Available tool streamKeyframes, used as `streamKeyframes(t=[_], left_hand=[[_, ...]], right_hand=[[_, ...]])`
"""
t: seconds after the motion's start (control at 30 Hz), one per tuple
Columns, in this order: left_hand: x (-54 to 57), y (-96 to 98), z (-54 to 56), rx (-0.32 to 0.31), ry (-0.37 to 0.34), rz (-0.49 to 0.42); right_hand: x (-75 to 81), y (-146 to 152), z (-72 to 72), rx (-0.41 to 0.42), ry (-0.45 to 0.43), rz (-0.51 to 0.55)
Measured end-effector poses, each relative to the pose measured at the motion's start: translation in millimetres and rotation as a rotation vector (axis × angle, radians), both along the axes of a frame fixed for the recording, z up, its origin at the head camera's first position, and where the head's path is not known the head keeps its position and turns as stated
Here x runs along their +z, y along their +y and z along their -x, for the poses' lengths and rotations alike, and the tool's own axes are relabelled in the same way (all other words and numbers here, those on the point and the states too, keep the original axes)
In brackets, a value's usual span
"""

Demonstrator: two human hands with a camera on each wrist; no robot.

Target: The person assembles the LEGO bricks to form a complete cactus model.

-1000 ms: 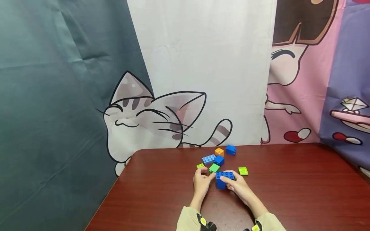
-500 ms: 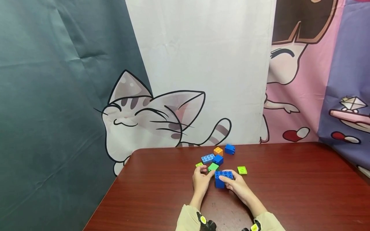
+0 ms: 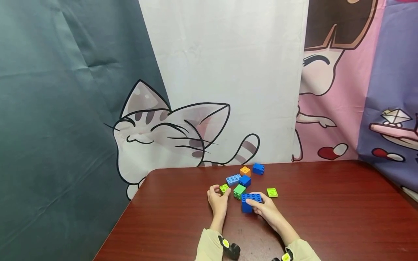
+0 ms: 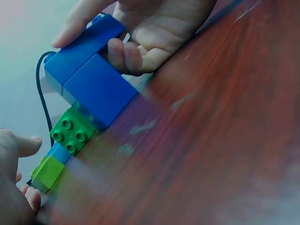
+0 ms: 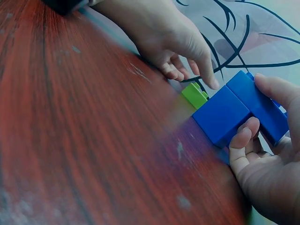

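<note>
My right hand [image 3: 268,210] grips a blue two-brick block [image 3: 247,206], its thumb over the studded top. In the right wrist view a long blue brick [image 5: 258,105] is joined on a squarer blue brick [image 5: 221,117]. My left hand [image 3: 218,203] reaches around a small lime-green brick [image 3: 224,188], thumb and fingers apart on either side. Whether a finger touches that brick I cannot tell. Between the hands a green brick [image 4: 72,131] lies on its side, studs facing the wearer, close to the blue block.
Behind the hands lie a light-blue brick [image 3: 233,179], a blue brick [image 3: 245,181], an orange brick [image 3: 245,171] and another blue brick [image 3: 258,169]. A flat lime-green brick [image 3: 272,192] is to the right on the brown table [image 3: 326,217]. A printed cloth [image 3: 254,72] hangs behind.
My left hand has moved left, away from the green brick and blue block, to the small lime-green brick. More of the green brick shows now. My right hand keeps its grip on the blue block.
</note>
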State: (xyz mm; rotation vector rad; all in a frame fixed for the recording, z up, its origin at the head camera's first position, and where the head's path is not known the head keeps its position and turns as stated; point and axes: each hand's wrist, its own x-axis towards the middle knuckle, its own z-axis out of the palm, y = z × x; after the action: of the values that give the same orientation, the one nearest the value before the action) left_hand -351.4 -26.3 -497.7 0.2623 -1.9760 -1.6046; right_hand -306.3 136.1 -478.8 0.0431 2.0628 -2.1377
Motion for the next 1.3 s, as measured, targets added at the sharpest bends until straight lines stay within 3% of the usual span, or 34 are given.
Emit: streamKeyframes(t=[0.37,0.73,0.9,1.3], left_hand=[[-1.1,-4.6,7.4,-0.042,-0.101,0.181],[-2.0,-7.6,8.1,-0.033,-0.11,0.217],[-1.3,-8.5,8.4,-0.04,-0.108,0.195],[-1.0,-13.2,4.9,-0.067,-0.054,0.024]], right_hand=[[0.2,1,-1.5,0.008,0.012,-0.007],[0.8,-2,-0.7,-0.011,-0.009,-0.004],[1.9,-1,0.0,-0.014,-0.005,-0.017],[0.9,0,-1.7,0.009,0.014,0.016]])
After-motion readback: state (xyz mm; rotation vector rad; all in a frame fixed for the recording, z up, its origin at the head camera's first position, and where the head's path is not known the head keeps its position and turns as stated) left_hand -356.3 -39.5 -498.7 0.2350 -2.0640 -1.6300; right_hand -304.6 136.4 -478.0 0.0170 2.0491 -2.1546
